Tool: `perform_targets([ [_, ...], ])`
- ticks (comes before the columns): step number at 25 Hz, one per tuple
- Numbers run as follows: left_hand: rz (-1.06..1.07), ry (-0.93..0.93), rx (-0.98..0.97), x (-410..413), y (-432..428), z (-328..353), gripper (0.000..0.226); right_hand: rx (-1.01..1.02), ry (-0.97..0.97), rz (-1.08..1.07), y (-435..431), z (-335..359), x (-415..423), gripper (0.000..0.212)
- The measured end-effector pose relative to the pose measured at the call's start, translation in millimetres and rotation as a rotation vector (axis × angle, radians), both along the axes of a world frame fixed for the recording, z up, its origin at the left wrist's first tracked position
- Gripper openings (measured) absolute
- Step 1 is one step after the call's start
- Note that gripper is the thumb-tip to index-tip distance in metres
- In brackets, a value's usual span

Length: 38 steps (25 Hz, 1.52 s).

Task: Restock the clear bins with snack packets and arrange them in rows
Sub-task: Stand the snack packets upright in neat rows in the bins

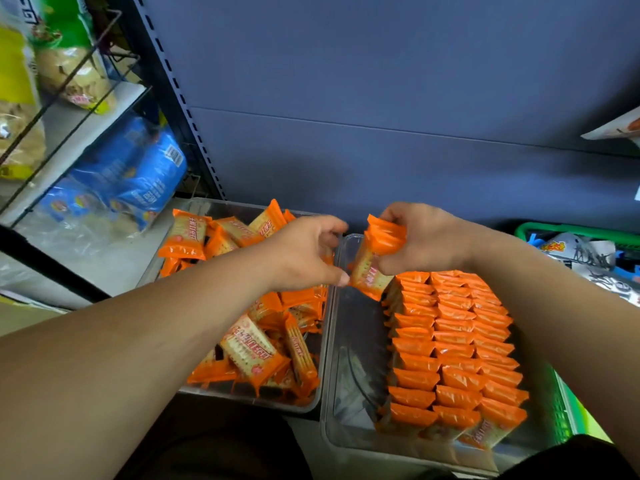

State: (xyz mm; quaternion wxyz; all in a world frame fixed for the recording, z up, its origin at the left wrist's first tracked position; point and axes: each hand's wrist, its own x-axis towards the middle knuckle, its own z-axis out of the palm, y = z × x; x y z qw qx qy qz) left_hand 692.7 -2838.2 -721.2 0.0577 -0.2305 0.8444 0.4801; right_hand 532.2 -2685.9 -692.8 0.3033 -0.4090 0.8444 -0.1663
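state of hands. from where i stand, the right hand [426, 240] grips a small stack of orange packets [375, 258], fingers over its top edge and thumb on the near face. the left hand [304, 254] has curled fingers, and its thumb tip touches the stack's lower corner. i cannot tell whether it also pinches the stack, because its fingers lie behind the hand.

location. the stack hangs over the 12 o'clock end of the right bin [341, 341], above the bare lane on the bin's 9 o'clock side. the finished rows [453, 344] fill the 3 o'clock side. the loose packets [252, 355] lie jumbled in the left bin [207, 206].

risks.
- the stack is several slick wrappers held mostly by one hand. a slack grip could let them fan out and fall flat in the lane.
- nothing props the nearest row on its 9 o'clock side, so a stack pressed hard against it could tip packets into the lane.
- the left forearm crosses over the left bin. a low sweep could drag packets over its rim.

not readable.
- the number of packets in the stack.
- the print on the wrappers.
- the right bin's 5 o'clock corner, which is covered by dark cloth [571, 459].
- the contents of the green basket [568, 233] at 2 o'clock, which is partly out of frame.
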Motion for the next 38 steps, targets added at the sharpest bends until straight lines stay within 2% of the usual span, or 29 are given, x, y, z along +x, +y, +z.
perform_targets([
  [2,0.063,-0.058,-0.092,7.7,-13.2,4.8,0.064,0.045,0.063,-0.01,1.1,-9.5,-2.0,0.05],
  [7,0.129,-0.143,-0.078,36.0,-38.1,-2.5,0.051,0.18,0.268,0.109,-13.9,-61.3,12.3,0.076],
  [12,0.16,-0.189,-0.101,42.8,-46.0,-13.7,0.053,0.266,0.637,0.234,-23.1,-83.1,21.4,0.068],
  [16,0.096,-0.184,-0.367,38.8,-43.1,-22.9,0.054,0.288,0.847,0.259,-17.4,-98.8,27.3,0.064],
  [18,0.008,-0.199,-0.599,33.2,-41.6,-24.3,0.057,0.288,0.827,0.219,-14.0,-99.4,24.4,0.067],
  [20,-0.065,-0.241,-0.714,27.2,-43.2,-25.3,0.064,0.263,0.759,0.164,-10.2,-98.7,18.3,0.068],
  [26,-0.152,-0.35,-0.635,27.3,-39.1,-20.9,0.085,0.167,0.622,0.085,1.5,-89.1,10.8,0.06],
  [35,-0.082,-0.403,-0.521,21.8,-30.5,-11.6,0.102,0.089,0.561,0.031,16.1,-81.9,6.2,0.042],
  [36,-0.076,-0.39,-0.499,21.8,-30.2,-6.8,0.098,0.026,0.517,0.001,16.5,-78.2,6.3,0.037],
  [38,-0.01,-0.269,-0.415,23.1,-34.9,4.5,0.065,-0.191,0.284,-0.119,13.6,-65.2,13.2,0.025],
])
